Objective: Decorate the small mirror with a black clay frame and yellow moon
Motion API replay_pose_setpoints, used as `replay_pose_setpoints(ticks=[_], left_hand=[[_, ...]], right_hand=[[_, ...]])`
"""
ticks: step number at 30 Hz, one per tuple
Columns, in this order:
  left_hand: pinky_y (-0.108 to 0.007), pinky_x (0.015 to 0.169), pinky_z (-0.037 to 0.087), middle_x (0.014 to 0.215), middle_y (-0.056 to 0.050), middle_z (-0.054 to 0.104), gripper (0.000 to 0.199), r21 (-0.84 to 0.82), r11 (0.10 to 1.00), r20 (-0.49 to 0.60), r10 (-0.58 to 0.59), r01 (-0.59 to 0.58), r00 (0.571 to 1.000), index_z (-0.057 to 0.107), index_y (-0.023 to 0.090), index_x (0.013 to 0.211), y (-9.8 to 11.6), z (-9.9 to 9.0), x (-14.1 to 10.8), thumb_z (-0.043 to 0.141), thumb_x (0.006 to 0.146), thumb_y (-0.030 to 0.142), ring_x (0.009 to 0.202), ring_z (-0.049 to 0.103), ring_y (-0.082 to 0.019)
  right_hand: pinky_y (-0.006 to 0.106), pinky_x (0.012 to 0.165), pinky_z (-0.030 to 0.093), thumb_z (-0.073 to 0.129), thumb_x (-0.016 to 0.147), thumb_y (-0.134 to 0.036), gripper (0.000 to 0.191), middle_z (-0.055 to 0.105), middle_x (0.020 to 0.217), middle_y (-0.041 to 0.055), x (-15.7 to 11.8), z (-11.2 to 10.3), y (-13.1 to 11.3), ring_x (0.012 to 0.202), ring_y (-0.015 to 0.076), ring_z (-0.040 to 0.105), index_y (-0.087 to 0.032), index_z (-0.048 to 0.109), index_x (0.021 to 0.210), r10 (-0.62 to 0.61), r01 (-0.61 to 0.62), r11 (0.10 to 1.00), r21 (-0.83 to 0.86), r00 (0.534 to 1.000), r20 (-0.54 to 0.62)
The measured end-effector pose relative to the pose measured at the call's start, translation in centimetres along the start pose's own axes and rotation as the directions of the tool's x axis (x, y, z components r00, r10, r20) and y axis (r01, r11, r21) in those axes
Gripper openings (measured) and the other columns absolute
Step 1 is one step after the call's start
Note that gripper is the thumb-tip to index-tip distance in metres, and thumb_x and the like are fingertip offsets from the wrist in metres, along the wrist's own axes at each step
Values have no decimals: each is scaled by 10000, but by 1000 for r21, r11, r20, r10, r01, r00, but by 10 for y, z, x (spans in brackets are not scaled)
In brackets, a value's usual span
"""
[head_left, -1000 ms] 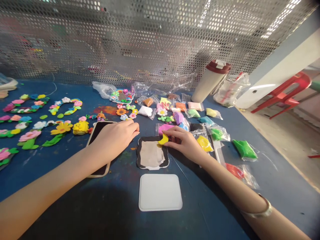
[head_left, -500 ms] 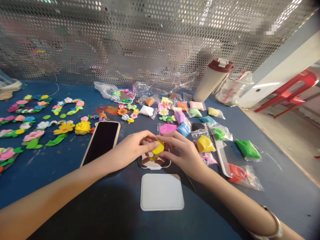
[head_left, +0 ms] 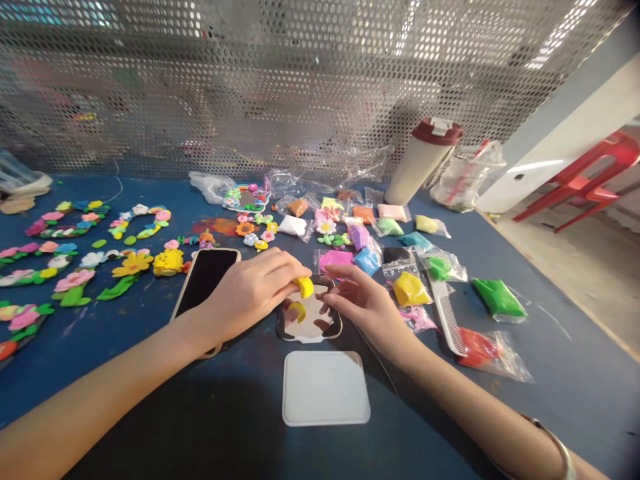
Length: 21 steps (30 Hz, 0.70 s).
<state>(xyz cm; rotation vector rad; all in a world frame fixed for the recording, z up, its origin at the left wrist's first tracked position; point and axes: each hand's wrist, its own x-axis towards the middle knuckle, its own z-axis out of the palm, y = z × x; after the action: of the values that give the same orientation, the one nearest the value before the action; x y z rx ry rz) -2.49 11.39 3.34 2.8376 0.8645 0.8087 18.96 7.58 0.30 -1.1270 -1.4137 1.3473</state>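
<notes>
Between the fingers of my left hand is a small piece of yellow modelling clay, pinched and held above a small mirror. The mirror has a wavy edge and reflects the clay and fingers. My right hand hovers at the mirror's right side, fingers apart and curved, with nothing in them. Nearer me lies a white rounded rectangular plate. Just right of my right hand is an open-looking bag of yellow clay.
A phone lies partly under my left forearm. Clay flowers and decorated frames spread at left. Several clay bags, a white comb and a red clay bag lie at right. A tumbler stands behind, before a perforated metal panel.
My hands have moved apart. The yellow clay, earlier between both hands, is now in my left hand alone, slightly farther left; my right fingers have let go of it.
</notes>
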Motion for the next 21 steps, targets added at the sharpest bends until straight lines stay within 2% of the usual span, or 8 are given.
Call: replay_pose_setpoints(ticks=[4, 7, 9, 11, 13, 15, 17, 21], left_hand=[[-285, 735, 488, 977, -98, 683, 215, 213, 930, 20, 302, -299, 953, 573, 99, 1117, 12, -7, 0, 462, 935, 128, 897, 622, -201], [-287, 714, 497, 1034, -117, 686, 260, 286, 894, 52, 345, -345, 937, 546, 103, 1176, 17, -12, 0, 419, 950, 130, 914, 646, -214], [-289, 723, 498, 1137, -124, 659, 302, 304, 921, 32, 244, -241, 969, 521, 137, 1236, 15, -14, 1, 453, 942, 156, 969, 645, -225], [-299, 738, 498, 1148, -114, 656, 271, 227, 974, -18, -16, 19, 1000, 564, 164, 1183, 12, -13, 4, 512, 923, 221, 977, 646, -238], [-298, 718, 504, 1022, -83, 695, 193, -29, 932, 64, -360, 362, 931, 632, 170, 1000, 10, -11, 7, 520, 916, 302, 883, 666, -225], [-285, 676, 513, 878, -59, 712, 263, -344, 696, 341, -533, 630, 775, 635, 165, 856, 13, -7, 10, 467, 930, 353, 777, 676, -199], [-300, 695, 525, 885, -84, 718, 285, -514, 408, 581, -481, 754, 656, 636, 144, 888, 19, -3, 12, 461, 922, 366, 811, 681, -215], [-365, 787, 527, 1009, -121, 703, 370, -668, 36, 657, -440, 743, 612, 600, 137, 1067, 33, 3, 11, 448, 925, 443, 893, 674, -238]], right_hand=[[289, 646, 538, 670, 801, -350, 325, 645, 812, 10, 1, 10, -6, 681, 146, 657, -186, 558, 1058, 162, -218, 914, 341, 969, 186], [281, 625, 534, 717, 757, -327, 291, 665, 777, 11, 0, 12, -8, 623, 136, 657, -164, 592, 963, 184, -254, 876, 410, 962, 202], [288, 629, 535, 729, 743, -329, 278, 677, 784, 16, 0, 11, -9, 625, 140, 659, -163, 603, 927, 187, -227, 886, 404, 973, 135], [295, 656, 537, 726, 744, -329, 263, 684, 808, 18, 0, 9, -9, 668, 147, 663, -172, 615, 923, 161, -153, 928, 340, 987, 4], [294, 693, 533, 707, 767, -311, 210, 689, 839, 21, 1, 6, -10, 731, 152, 660, -181, 635, 914, 64, -40, 986, 161, 987, -149], [285, 690, 527, 675, 800, -280, 140, 683, 862, 28, 1, 5, -10, 748, 151, 647, -185, 654, 901, -115, 81, 987, -136, 959, -261], [276, 666, 522, 647, 828, -231, 91, 666, 865, 41, 0, 4, -7, 738, 151, 633, -182, 662, 903, -357, 207, 868, -451, 891, -280], [283, 678, 516, 549, 895, -140, 152, 665, 892, 85, -4, 4, 1, 813, 177, 637, -159, 652, 1005, -732, 414, 395, -820, 681, -9]])
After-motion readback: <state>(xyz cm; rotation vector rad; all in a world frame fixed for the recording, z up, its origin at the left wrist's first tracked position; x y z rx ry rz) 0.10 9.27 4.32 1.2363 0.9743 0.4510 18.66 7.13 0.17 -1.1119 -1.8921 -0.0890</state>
